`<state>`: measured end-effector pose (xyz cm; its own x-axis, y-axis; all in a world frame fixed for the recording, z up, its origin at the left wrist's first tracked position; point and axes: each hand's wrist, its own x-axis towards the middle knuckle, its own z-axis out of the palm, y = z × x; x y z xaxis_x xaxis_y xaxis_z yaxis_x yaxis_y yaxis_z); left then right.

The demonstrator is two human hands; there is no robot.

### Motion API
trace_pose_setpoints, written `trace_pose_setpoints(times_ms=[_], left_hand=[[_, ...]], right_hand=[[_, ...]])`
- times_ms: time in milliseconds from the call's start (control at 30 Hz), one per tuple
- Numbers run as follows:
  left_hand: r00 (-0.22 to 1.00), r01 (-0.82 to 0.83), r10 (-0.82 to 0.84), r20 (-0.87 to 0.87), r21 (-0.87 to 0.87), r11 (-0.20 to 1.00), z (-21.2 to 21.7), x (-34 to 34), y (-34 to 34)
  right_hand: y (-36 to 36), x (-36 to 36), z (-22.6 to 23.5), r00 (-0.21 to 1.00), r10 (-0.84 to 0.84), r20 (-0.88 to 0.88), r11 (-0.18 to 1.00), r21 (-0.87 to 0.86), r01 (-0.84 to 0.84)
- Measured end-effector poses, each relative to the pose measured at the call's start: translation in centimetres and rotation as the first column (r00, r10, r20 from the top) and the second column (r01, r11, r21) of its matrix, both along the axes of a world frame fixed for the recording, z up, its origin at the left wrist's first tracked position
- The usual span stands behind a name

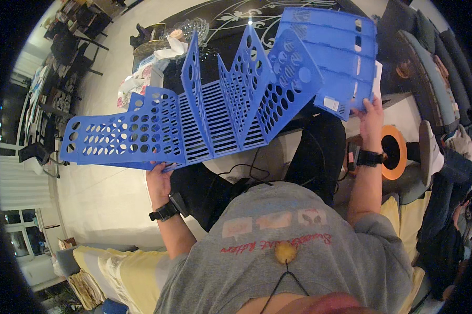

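Observation:
A blue plastic file rack, pierced with round holes and slots, is spread across the space in front of me, above my knees. Several upright dividers stand on its slatted base, and a long perforated panel reaches out to the left. At its right end a wide ribbed blue panel slopes upward and away. My left hand grips the rack's near lower edge, its fingers partly hidden beneath. With my right hand I pinch the near right corner of the ribbed panel, close to a small white label.
Behind the rack is a dark patterned table bearing glassware and a floral tissue box. Right of my right forearm lies an orange ring-shaped object, near another person's white shoe. A yellow-and-grey sofa is around me.

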<state>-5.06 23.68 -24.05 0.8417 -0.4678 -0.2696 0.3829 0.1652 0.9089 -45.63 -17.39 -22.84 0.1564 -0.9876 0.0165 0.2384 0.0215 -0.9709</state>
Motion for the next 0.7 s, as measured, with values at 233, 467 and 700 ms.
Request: trace_pose_setpoints(times_ms=[233,467,700], left_hand=[[1.000,0.004,-0.003,-0.027,0.051,0.999,-1.2,0.8,1.2],[1.000,0.014,-0.012,-0.019,0.057,0.998,-0.4,0.0,1.0],[1.000,-0.012,0.013,-0.014,0.110,0.994,0.3,-0.7,0.7]], right_hand=[[-2.5,-6.3,5.9,0.969,-0.236,0.072,0.957,-0.156,0.245],[-5.2,-8.7,5.4,0.908,-0.371,0.194,0.918,-0.071,0.390],[-5.1,-7.9,3.3,0.897,-0.398,0.194,0.914,0.006,0.405]])
